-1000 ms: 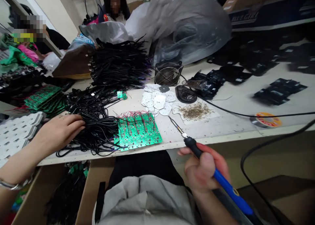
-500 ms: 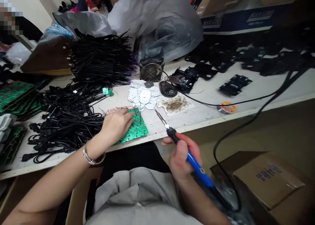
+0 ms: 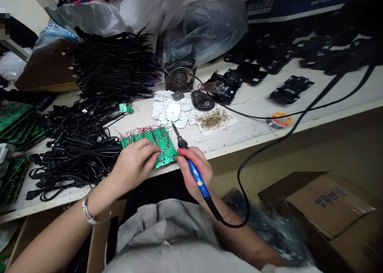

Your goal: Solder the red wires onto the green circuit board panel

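Note:
My right hand [image 3: 196, 167] grips the blue handle of a soldering iron [image 3: 196, 175], held slanting with its metal tip up and to the left, over the bench's front edge. The tip shows near the white pieces [image 3: 172, 110], right of the green circuit board [image 3: 163, 139]. Rows of red and black wires [image 3: 143, 133] stand along the board's far side. Over the board's near left part is my left hand [image 3: 139, 157], thumb and fingers closed in a pinch. A thin reddish line shows by its fingertips, but what they hold is too small to tell.
Bundled black cables [image 3: 86, 153] lie left of the board. Behind are a small fan [image 3: 180, 77], a dark dish [image 3: 203, 100] and a crumb-covered pad [image 3: 212, 119]. A solder spool [image 3: 280, 120] sits near the front edge at right. The iron's cord [image 3: 242, 177] loops down beside my right arm.
My right hand has brought the soldering iron left, closer to the board. The left hand has lifted from lying across the board into a pinch nearer its front. The view has shifted slightly.

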The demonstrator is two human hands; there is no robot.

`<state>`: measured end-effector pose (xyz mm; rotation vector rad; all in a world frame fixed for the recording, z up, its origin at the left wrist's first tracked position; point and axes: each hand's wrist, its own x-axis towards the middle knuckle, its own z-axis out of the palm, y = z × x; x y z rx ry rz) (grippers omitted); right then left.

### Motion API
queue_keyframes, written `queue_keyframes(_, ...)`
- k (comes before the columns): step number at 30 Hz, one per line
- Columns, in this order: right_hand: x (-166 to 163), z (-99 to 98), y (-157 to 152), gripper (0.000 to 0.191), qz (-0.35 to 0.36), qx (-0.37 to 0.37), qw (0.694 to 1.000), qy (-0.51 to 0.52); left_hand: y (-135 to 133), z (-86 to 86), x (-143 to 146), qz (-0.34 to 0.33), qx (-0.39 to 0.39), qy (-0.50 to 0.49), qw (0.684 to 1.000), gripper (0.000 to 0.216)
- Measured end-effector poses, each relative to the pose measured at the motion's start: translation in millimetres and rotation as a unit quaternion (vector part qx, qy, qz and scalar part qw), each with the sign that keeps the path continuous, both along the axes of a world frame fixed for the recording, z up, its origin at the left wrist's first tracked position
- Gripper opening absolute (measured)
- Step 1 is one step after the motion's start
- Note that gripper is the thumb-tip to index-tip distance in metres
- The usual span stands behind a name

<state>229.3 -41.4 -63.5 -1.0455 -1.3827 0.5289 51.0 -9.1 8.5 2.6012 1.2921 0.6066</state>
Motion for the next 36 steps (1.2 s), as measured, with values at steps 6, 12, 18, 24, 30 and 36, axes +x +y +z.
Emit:
queue_keyframes(6, -13.1, 5.6, 4.3, 0.011, 0.067, 0.015, 0.998, 0.003, -16.9, 8.7, 1.4, -0.020, -0.003, -0.119, 0.993, 0.010)
queue_keyframes(12, -24.5, 8.0, 2.0, 0.009, 0.084, 0.004, 0.996, 0.021, -20.2, 7.1, -0.8, 0.012, -0.048, -0.159, 0.986, 0.010)
queue_keyframes(18, -31.7, 7.6, 0.6, 0.008, 0.081, -0.004, 0.996, 0.024, -25.8, 6.4, -6.8, 0.025, -0.037, -0.163, 0.986, 0.010)
queue_keyframes(24, -23.5, 13.7, 2.4, 0.007, 0.064, 0.028, 0.996, -0.060, -29.7, -0.6, -12.5, -0.003, 0.198, 0.022, 0.980, 0.008)
queue_keyframes(30, -21.2, 15.0, 1.7, 0.010, 0.092, 0.006, 0.994, -0.059, -31.3, -4.5, -14.0, -0.007, 0.204, 0.012, 0.979, 0.012)
queue_keyframes(36, -27.7, 4.6, -9.2, 0.006, 0.073, -0.019, 0.996, 0.040, -35.2, -2.4, -8.3, 0.007, 0.082, -0.154, 0.985, 0.017)
